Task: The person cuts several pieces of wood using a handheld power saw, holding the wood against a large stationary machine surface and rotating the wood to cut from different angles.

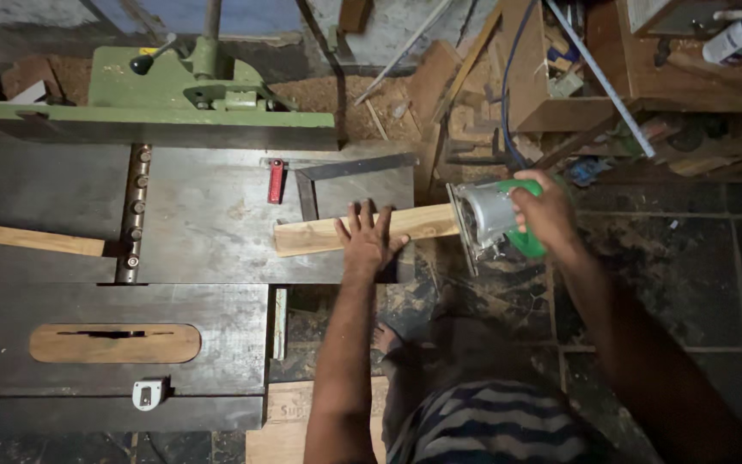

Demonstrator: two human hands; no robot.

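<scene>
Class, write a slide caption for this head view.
Left hand pins a wooden board while right hand grips a green power saw.

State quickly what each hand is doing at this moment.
Left hand: open, fingers spread, pressing flat on the wooden board.
Right hand: closed around the green power saw at the board's end.

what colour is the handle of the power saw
Green, on the saw gripped by the right hand; head view.

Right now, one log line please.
left hand: pressing plank on machine table | right hand: gripping green power tool at plank end
</scene>
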